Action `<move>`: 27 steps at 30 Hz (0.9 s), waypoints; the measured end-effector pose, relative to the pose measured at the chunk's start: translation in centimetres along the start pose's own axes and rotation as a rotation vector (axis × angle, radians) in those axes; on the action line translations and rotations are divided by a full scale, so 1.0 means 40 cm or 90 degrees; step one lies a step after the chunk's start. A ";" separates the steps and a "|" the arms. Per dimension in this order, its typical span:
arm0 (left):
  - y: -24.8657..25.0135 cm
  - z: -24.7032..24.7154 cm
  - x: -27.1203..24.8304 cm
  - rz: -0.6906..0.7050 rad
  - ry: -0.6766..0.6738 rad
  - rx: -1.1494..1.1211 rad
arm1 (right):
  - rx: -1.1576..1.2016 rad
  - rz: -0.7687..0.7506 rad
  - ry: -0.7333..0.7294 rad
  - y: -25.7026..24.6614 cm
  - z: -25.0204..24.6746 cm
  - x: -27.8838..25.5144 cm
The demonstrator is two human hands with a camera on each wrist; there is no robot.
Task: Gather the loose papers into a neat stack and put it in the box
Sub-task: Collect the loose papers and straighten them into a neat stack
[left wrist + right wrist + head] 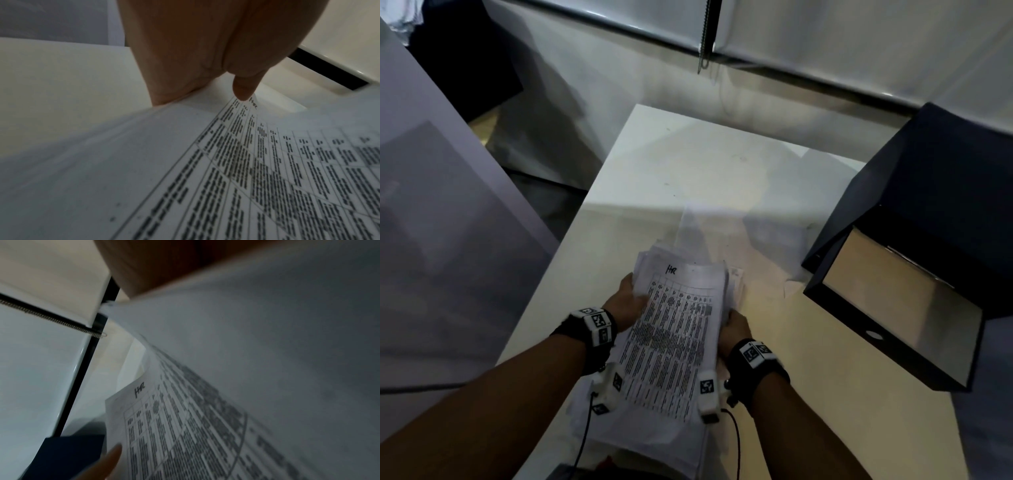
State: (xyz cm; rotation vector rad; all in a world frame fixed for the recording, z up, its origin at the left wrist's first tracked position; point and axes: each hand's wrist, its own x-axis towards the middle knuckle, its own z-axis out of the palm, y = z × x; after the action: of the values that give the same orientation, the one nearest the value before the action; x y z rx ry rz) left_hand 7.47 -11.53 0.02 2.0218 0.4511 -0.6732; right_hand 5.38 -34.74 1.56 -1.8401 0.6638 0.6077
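Both hands, left hand and right hand, are gripping the paper stack by its sides above the tabletop, seemingly squaring ragged edges; next, carrying it to the open box at the right.

You can read one marking for certain: a handwritten "HR" in dark ink at the far end of the top sheet of the paper stack, above its printed table. You see the same "HR" in the right wrist view, on the sheet's far corner, and edge-on in the left wrist view just beside a fingertip. The table under it holds many columns and rows of small dark print, but you cannot read any of it; it is too blurred in all three views. The wrist bands carry square black-and-white coded markers, patterns only, with no words you can make out.
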 end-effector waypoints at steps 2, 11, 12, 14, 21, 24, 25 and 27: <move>-0.005 0.004 -0.002 -0.002 0.014 0.002 | -0.015 -0.007 0.028 0.012 -0.015 0.009; 0.013 0.001 -0.008 -0.035 0.001 0.012 | -0.050 -0.046 0.238 -0.023 -0.030 0.057; 0.016 0.005 -0.009 -0.038 0.008 0.013 | -0.063 -0.052 0.249 -0.020 -0.036 0.061; 0.022 0.021 -0.011 -0.030 0.022 0.021 | -0.093 -0.077 0.187 -0.012 -0.025 0.061; 0.049 0.015 0.008 0.024 0.045 0.033 | -0.036 -0.102 0.115 -0.005 -0.004 0.080; 0.044 0.011 0.031 0.050 0.034 0.021 | -0.050 -0.109 0.123 -0.012 -0.012 0.097; 0.049 0.007 0.027 0.022 0.029 0.002 | -0.026 -0.104 0.155 -0.017 -0.016 0.096; 0.041 0.001 0.037 -0.027 0.048 -0.024 | -0.004 -0.102 0.165 -0.024 -0.018 0.099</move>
State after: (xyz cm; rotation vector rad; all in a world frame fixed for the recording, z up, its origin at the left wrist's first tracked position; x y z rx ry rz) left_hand 9.55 -12.31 0.18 2.0118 0.5484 -0.6105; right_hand 8.97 -35.75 -0.26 -1.9746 0.6745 0.2688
